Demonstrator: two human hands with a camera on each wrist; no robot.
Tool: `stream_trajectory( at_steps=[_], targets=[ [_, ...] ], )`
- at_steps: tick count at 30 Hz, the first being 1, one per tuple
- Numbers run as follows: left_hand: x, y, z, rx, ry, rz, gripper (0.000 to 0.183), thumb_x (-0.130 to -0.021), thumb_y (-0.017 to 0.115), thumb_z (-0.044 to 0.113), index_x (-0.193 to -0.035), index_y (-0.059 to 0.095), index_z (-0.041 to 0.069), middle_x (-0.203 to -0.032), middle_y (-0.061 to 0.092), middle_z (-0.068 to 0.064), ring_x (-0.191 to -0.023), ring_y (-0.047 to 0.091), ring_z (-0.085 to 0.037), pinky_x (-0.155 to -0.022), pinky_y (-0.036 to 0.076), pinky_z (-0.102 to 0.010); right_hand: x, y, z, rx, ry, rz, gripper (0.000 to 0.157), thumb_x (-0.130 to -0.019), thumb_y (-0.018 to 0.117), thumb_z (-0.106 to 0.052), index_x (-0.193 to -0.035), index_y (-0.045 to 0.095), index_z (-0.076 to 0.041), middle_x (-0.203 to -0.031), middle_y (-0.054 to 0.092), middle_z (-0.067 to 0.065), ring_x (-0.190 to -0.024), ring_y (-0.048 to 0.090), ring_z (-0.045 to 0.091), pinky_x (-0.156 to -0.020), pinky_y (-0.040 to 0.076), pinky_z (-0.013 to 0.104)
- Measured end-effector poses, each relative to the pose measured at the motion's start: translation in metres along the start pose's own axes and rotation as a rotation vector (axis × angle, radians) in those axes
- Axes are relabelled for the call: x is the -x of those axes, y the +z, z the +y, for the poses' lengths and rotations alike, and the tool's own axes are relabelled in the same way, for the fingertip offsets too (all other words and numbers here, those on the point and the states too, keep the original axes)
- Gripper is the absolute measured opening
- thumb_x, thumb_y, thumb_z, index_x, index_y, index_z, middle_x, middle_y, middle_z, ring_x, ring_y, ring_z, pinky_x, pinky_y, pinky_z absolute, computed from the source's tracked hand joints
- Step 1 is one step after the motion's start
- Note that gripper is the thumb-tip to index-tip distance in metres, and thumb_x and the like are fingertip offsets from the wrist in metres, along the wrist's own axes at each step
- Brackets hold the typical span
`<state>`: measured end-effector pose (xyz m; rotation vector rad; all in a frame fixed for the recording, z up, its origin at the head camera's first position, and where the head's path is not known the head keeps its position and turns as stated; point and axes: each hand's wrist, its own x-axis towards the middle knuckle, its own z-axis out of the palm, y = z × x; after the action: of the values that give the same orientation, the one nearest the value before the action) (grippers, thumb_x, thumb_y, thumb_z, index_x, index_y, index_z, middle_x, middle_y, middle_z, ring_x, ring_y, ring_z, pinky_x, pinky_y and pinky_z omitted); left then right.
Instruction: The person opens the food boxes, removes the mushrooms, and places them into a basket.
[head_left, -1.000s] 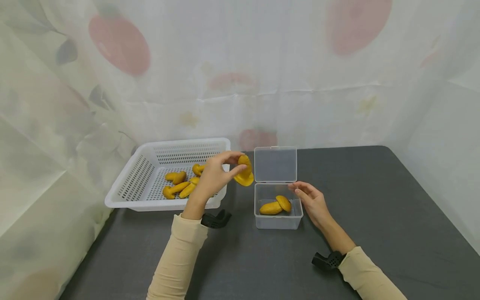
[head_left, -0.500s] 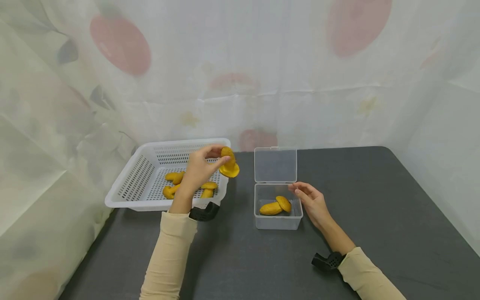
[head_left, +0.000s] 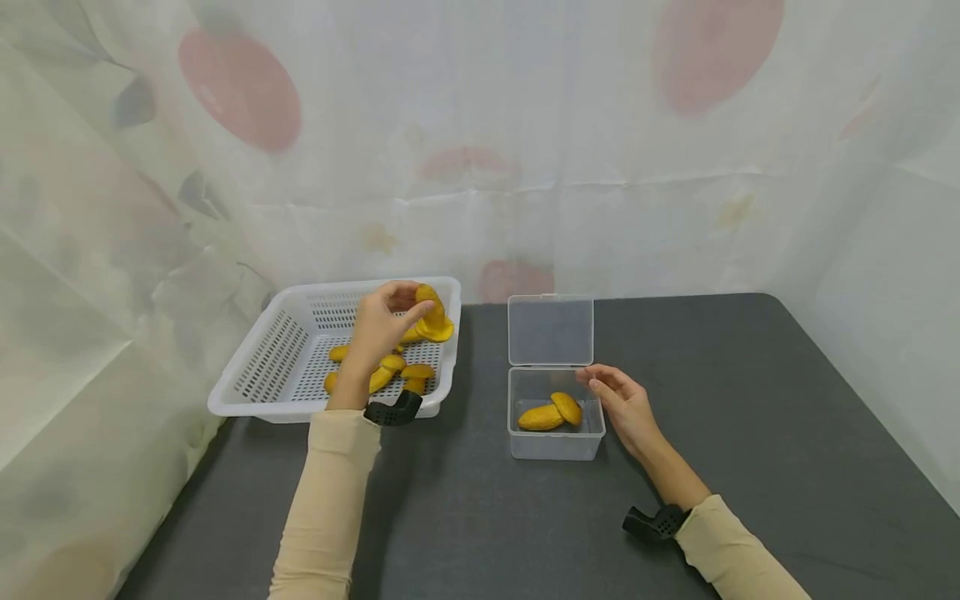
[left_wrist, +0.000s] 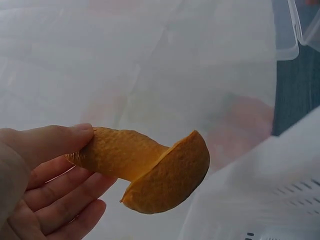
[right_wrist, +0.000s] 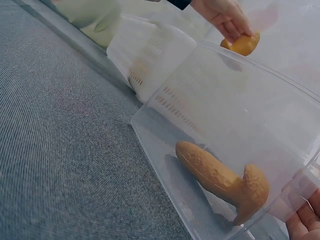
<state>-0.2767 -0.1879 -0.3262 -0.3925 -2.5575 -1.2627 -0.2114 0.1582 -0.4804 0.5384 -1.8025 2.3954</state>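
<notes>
My left hand (head_left: 378, 325) grips a yellow mushroom (head_left: 433, 317) by its stem, between thumb and fingers. The cap hangs down, above the right part of a white perforated basket (head_left: 238, 407). In the left wrist view the stem of this mushroom (left_wrist: 125, 152) lies against the fingertips. My right hand (head_left: 626, 408) rests with relaxed fingers at the back right corner of a small clear plastic box (head_left: 555, 448). Inside that box one mushroom (head_left: 551, 414) lies on its side. Several more mushrooms (head_left: 417, 375) lie in the basket, some partly hidden by the left arm.
The box's hinged lid (head_left: 551, 331) stands raised at its back. Dark cloth covers the table (head_left: 480, 533). A patterned white curtain (head_left: 637, 208) hangs behind the table, and another sheet (head_left: 82, 333) hangs on the left.
My left hand has moved left and slightly back with the mushroom, from between the basket and the box to over the basket. The right hand and the box have stayed in place.
</notes>
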Motion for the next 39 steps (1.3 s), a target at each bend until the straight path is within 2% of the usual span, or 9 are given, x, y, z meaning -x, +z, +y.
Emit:
stream_trajectory(
  at_steps=[8,14,18,24,30,39],
  targets=[
    [-0.008,-0.003,-0.010,-0.039,-0.104,-0.026,0.042,-0.090,0.069,0.026,-0.122,0.062,0.000,-0.118,0.067,-0.022,-0.106,0.066,-0.037,-0.094,0.056,-0.046,0.000,0.000,0.000,-0.002,-0.006,0.002,0.022,-0.099,0.049,-0.001,-0.119,0.058,0.000,-0.111,0.070,-0.011,-0.107,0.065,0.001,-0.097,0.050,0.011],
    [-0.010,-0.002,-0.018,-0.070,-0.147,-0.042,0.042,-0.089,0.069,0.025,-0.121,0.062,-0.001,-0.118,0.067,-0.022,-0.106,0.066,-0.037,-0.091,0.056,-0.047,0.000,-0.001,0.000,-0.012,-0.016,-0.005,0.023,-0.099,0.048,0.000,-0.119,0.058,0.000,-0.111,0.070,-0.010,-0.107,0.065,0.001,-0.098,0.050,0.012],
    [-0.011,0.001,-0.026,-0.091,-0.160,-0.076,0.041,-0.091,0.067,0.027,-0.121,0.062,-0.001,-0.120,0.066,-0.023,-0.109,0.065,-0.037,-0.095,0.055,-0.047,0.000,-0.001,0.001,-0.011,-0.019,-0.009,0.023,-0.099,0.047,0.000,-0.119,0.058,0.002,-0.111,0.070,-0.010,-0.108,0.065,0.002,-0.098,0.050,0.012],
    [-0.010,0.002,-0.034,-0.087,-0.204,-0.140,0.042,-0.097,0.059,0.027,-0.129,0.058,0.001,-0.129,0.062,-0.022,-0.120,0.060,-0.036,-0.103,0.050,-0.047,-0.001,-0.001,0.000,-0.013,-0.016,-0.004,0.023,-0.099,0.047,0.000,-0.119,0.057,0.004,-0.111,0.071,-0.010,-0.107,0.066,0.002,-0.097,0.050,0.012],
    [-0.007,0.001,-0.035,-0.111,-0.188,-0.121,0.041,-0.097,0.058,0.026,-0.130,0.058,0.003,-0.127,0.063,-0.021,-0.118,0.061,-0.035,-0.100,0.053,-0.046,0.000,0.001,-0.001,-0.016,-0.007,-0.005,0.023,-0.098,0.049,-0.001,-0.119,0.056,0.004,-0.111,0.071,-0.010,-0.107,0.066,0.002,-0.098,0.050,0.012],
    [0.001,-0.002,-0.020,-0.076,-0.116,-0.120,0.038,-0.097,0.058,0.026,-0.129,0.060,0.004,-0.127,0.065,-0.019,-0.117,0.062,-0.035,-0.101,0.052,-0.047,-0.001,0.002,-0.002,-0.021,-0.010,-0.011,0.023,-0.098,0.048,0.000,-0.119,0.057,0.004,-0.111,0.070,-0.009,-0.107,0.066,0.002,-0.098,0.050,0.012]
  ],
)
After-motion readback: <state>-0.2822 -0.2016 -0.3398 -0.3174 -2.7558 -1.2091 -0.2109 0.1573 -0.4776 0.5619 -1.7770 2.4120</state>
